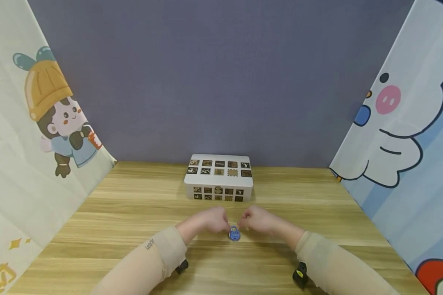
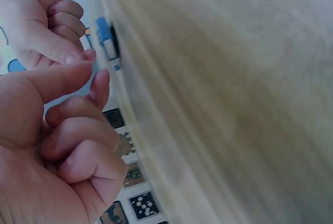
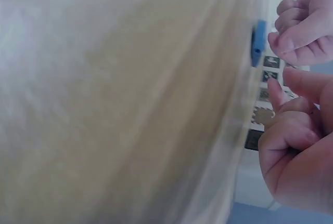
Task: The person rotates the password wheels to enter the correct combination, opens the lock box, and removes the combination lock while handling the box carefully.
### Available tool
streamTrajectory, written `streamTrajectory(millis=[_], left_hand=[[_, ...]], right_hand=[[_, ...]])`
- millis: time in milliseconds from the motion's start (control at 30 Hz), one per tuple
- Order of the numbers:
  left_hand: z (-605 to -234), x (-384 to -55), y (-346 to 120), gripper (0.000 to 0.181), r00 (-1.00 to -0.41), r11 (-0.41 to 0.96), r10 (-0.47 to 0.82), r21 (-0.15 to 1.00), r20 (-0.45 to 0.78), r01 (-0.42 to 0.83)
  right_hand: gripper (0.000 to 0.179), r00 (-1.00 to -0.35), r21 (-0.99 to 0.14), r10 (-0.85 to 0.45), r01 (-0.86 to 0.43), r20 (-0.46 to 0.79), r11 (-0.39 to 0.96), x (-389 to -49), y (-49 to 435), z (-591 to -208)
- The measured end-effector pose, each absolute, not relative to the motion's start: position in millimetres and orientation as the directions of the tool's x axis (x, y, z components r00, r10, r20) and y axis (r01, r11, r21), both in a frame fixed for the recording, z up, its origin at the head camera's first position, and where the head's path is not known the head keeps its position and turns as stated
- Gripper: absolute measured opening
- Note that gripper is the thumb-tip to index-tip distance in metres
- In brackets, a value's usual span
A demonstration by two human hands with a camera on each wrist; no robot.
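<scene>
A small blue padlock (image 1: pixel 234 234) lies on the wooden table between the two hands, its shackle toward the box. At its left edge are the fingertips of the left hand (image 1: pixel 215 220). In the left wrist view, that hand's thumb and index finger are slightly apart with nothing between them, and its other fingers curl in. The right hand (image 1: pixel 257 219) is just right of the shackle. In the right wrist view its thumb and index finger (image 3: pixel 274 93) are also parted, the rest curled. The padlock (image 3: pixel 258 42) shows edge-on there, beside the left fingertips.
Behind the hands stands a white box (image 1: pixel 219 170) with a lid, a front clasp and brown and black square pictures. A dark grey panel (image 1: pixel 221 82) closes the back of the wooden table (image 1: pixel 140 205). Cartoon-printed sheets (image 1: pixel 18 135) hang at both sides.
</scene>
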State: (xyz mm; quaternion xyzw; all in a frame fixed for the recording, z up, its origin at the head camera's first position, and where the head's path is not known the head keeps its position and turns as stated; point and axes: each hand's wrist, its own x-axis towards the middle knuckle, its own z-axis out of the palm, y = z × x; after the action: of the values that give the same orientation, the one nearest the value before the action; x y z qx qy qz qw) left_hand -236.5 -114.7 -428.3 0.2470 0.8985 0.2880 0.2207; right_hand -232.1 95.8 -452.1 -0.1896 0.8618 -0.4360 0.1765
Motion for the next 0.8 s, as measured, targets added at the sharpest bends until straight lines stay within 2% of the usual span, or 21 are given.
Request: streamTrajectory(millis=[167,333,400,500,600,800], left_hand=[[-423.2,-242.9,-125.1,0.035,-0.824,0.658,0.548,0.683,-0.146,0.317],[-413.3,-246.9,-136.2,0.013,-0.84,0.632,0.541,0.644,0.032,0.431],[-409.6,-247.7,-140.3,0.012,-0.841,0.633,0.534,0.615,0.093,0.47],[-405.6,-248.0,-146.0,0.016,-0.837,0.644,0.516,0.562,0.183,0.52],[-403.9,-248.7,-152.4,0.028,-0.836,0.673,0.479,0.499,0.268,0.546],[-404.5,-254.1,-169.8,0.052,-0.802,0.742,0.44,0.339,0.404,0.578]], right_hand=[[0.016,-0.886,-0.807,-0.458,-0.221,-0.068,0.547,-235.2,101.8,-434.5],[0.02,-0.895,-0.773,-0.444,-0.306,0.035,0.556,-235.9,110.1,-418.3],[0.024,-0.892,-0.755,-0.445,-0.341,0.073,0.559,-236.4,113.4,-414.3],[0.03,-0.89,-0.73,-0.438,-0.382,0.126,0.566,-237.3,117.7,-409.8],[0.036,-0.891,-0.685,-0.416,-0.419,0.183,0.596,-236.4,120.7,-407.1],[0.059,-0.872,-0.523,-0.379,-0.488,0.308,0.699,-235.3,129.5,-407.4]])
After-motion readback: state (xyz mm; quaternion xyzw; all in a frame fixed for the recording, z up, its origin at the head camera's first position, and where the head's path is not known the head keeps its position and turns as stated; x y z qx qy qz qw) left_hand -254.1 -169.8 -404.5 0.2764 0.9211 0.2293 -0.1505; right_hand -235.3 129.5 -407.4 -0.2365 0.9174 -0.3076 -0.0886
